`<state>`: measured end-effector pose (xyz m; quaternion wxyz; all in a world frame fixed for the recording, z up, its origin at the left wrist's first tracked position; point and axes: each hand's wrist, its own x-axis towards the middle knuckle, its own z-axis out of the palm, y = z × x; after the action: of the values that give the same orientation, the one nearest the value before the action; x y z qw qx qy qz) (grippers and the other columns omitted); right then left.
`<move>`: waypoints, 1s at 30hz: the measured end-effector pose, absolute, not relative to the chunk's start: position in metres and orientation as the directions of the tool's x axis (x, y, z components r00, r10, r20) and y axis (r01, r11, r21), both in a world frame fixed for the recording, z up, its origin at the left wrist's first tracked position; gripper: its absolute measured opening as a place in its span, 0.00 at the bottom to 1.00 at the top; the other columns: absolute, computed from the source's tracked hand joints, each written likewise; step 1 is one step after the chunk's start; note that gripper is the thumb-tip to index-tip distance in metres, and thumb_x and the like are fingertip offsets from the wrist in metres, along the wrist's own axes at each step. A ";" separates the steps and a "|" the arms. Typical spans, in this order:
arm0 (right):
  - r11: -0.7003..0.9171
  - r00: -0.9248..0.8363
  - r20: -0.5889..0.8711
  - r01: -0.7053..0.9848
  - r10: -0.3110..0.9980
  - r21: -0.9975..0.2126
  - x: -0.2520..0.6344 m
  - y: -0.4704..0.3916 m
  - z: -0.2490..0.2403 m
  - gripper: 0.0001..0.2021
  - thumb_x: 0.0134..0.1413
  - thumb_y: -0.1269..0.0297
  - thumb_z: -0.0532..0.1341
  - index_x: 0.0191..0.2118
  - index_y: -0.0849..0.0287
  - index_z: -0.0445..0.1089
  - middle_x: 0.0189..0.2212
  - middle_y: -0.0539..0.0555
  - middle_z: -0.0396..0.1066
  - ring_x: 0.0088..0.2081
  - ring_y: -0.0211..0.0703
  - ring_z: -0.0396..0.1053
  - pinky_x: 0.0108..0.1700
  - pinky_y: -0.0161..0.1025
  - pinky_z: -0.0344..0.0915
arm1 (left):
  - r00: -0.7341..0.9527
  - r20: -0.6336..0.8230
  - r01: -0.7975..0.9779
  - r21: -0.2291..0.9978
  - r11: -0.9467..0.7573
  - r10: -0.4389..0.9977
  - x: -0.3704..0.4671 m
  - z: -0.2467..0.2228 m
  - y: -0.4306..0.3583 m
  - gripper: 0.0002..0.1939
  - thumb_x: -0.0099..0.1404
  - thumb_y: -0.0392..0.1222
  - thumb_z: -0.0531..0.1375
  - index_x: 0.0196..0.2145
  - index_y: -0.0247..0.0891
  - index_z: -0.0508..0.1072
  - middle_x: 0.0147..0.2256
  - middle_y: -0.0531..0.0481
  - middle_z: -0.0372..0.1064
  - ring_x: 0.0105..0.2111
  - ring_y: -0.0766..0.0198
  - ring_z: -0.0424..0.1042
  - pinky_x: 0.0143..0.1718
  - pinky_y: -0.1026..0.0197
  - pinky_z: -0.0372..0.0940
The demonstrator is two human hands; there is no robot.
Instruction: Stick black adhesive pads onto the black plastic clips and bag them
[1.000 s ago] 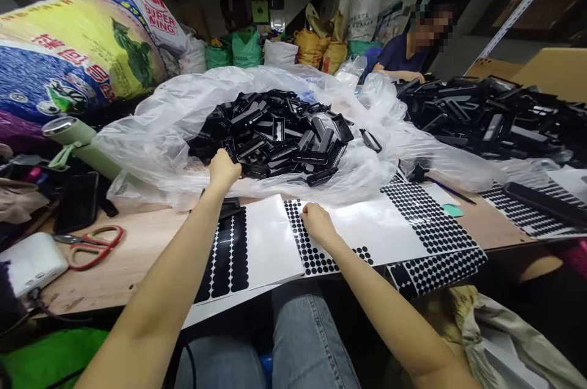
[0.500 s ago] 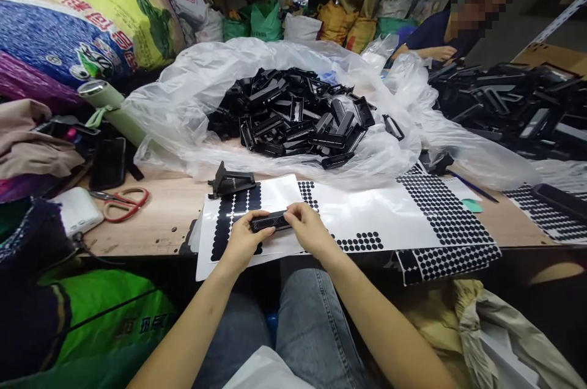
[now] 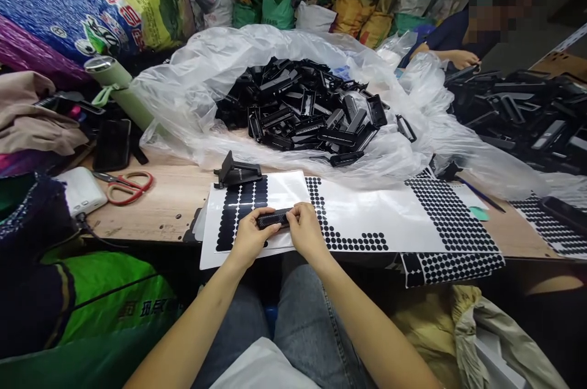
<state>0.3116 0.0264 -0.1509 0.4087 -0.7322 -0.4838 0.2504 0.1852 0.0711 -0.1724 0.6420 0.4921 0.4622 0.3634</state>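
My left hand (image 3: pixel 250 235) grips the left end of a small oblong black plastic part (image 3: pixel 272 218), thumb below and fingers above. At the other end, the fingers of my right hand (image 3: pixel 306 229) are pinched together against it; whether a sticker is between them is hidden. Under both hands lies a white backing sheet (image 3: pixel 290 186) with columns of black stickers. To its right extends a larger white sheet (image 3: pixel 362 208) carrying round black stickers. A black stand-like plastic piece (image 3: pixel 237 172) rests at the sheet's upper left.
Beyond the sheets, a clear plastic bag (image 3: pixel 192 80) lies open around a heap of black plastic parts (image 3: pixel 302 114). Red-handled scissors (image 3: pixel 131 187), a white power bank (image 3: pixel 82 193), a phone (image 3: pixel 112 144) and a green flask (image 3: pixel 120 90) are at left. A co-worker (image 3: pixel 452 40) sits at right.
The view has shifted slightly, so the scene sits a little differently in the frame. Both hands keep hold of the black part, the right fingers now more tightly bunched at its end.
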 end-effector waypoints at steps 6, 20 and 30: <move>-0.234 0.405 0.106 0.701 0.908 -0.674 0.312 0.055 -0.136 0.06 0.54 0.66 0.52 0.37 0.59 0.63 0.39 0.58 0.63 0.44 0.46 0.60 0.46 0.42 0.57 | 0.295 -0.258 -0.003 0.963 0.271 0.920 0.178 -0.162 0.071 0.24 0.43 0.40 0.68 0.39 0.35 0.70 0.31 0.49 0.72 0.31 0.63 0.72 0.34 0.60 0.66; -0.402 0.364 -0.179 0.749 0.914 -0.527 0.291 0.181 -0.162 0.09 0.46 0.76 0.56 0.36 0.66 0.71 0.38 0.66 0.71 0.44 0.52 0.67 0.42 0.39 0.60 | 0.360 -0.316 -0.076 0.928 0.365 0.878 0.154 -0.168 0.079 0.25 0.43 0.39 0.68 0.40 0.34 0.69 0.31 0.49 0.71 0.29 0.64 0.71 0.34 0.58 0.68; -0.373 0.363 -0.159 0.655 0.918 -0.658 0.286 0.172 -0.143 0.06 0.48 0.72 0.55 0.30 0.65 0.70 0.31 0.63 0.72 0.37 0.49 0.69 0.38 0.40 0.60 | 0.342 -0.289 -0.045 0.945 0.323 0.894 0.153 -0.171 0.079 0.23 0.44 0.39 0.67 0.40 0.34 0.69 0.31 0.49 0.71 0.29 0.64 0.72 0.36 0.58 0.68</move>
<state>0.2864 0.1721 -0.1427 0.2522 -0.7862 -0.5001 0.2613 0.1530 0.0789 -0.1711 0.6738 0.4657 0.4557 0.3485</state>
